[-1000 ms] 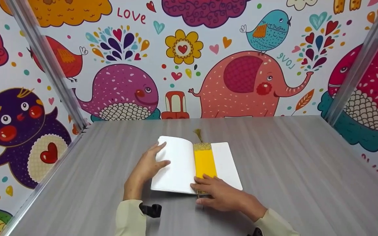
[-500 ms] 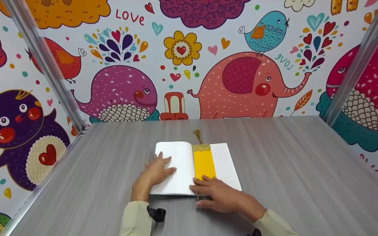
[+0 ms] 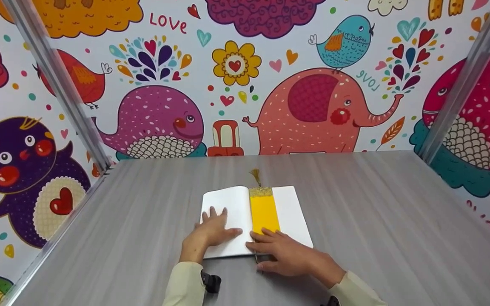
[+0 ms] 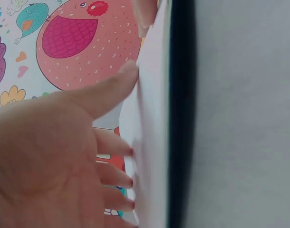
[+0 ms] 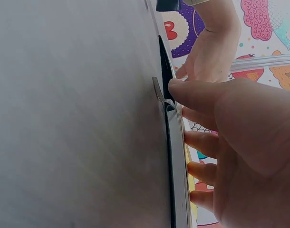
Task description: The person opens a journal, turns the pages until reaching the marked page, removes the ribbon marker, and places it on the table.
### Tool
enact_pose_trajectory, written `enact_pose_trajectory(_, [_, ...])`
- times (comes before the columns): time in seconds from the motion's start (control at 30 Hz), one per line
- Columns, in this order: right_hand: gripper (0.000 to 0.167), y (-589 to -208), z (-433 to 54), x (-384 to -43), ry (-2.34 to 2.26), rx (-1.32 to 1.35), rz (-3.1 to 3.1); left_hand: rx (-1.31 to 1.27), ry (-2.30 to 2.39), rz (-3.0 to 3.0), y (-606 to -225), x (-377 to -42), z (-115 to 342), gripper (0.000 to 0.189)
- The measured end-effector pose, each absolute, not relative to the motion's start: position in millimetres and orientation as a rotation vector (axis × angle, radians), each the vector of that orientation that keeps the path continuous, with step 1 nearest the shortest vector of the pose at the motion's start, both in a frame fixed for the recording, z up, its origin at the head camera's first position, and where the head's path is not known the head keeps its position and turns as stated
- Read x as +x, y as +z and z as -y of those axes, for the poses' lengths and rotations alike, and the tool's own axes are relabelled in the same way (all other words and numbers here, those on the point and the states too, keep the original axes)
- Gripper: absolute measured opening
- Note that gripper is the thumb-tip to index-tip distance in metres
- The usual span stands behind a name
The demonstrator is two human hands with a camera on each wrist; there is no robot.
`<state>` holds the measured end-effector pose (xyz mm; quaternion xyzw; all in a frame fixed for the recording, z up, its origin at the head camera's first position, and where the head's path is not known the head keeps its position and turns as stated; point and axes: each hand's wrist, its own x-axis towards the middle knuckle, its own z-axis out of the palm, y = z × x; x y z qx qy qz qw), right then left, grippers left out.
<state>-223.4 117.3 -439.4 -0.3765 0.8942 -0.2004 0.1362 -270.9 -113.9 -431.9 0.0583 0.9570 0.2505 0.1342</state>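
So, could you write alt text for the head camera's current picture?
An open notebook with white pages lies on a grey table, a person's left hand spread on its left page, the right hand over the near end of a tasselled yellow bookmark. Behind stands a wall of colourful cartoon animals.

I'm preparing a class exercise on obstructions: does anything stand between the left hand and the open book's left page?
Nothing visible does: the left hand touches the left page directly. The right hand rests on the yellow bookmark.

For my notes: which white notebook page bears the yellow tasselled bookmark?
The right white page: the yellow tasselled bookmark lies on it; the left white page has none.
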Motion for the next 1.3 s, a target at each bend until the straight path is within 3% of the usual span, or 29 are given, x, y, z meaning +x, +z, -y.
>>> enact_pose_trajectory(0.23, [0.057, -440.0, -117.5, -223.7, -0.586, -1.113, -2.593, 0.198, 0.688, -2.763, -434.4, -272.9, 113.3, 0.08])
enact_pose_trajectory(0.57, [0.057, -437.8, -118.9, -223.3, -0.553, -1.143, -2.599, 0.504, 0.664, -2.682, -434.5, -272.7, 113.5, 0.058])
enact_pose_trajectory(0.93, [0.057, -440.9, -117.5, -222.4, -0.525, -1.114, -2.612, 0.471, 0.659, -2.687, -438.9, -272.1, 113.6, 0.06])
enact_pose_trajectory(1.3, [0.06, -433.5, -106.7, -216.0, -0.743, -0.869, -2.613, 0.448, 0.645, -2.697, -439.1, -273.7, 113.3, 0.063])
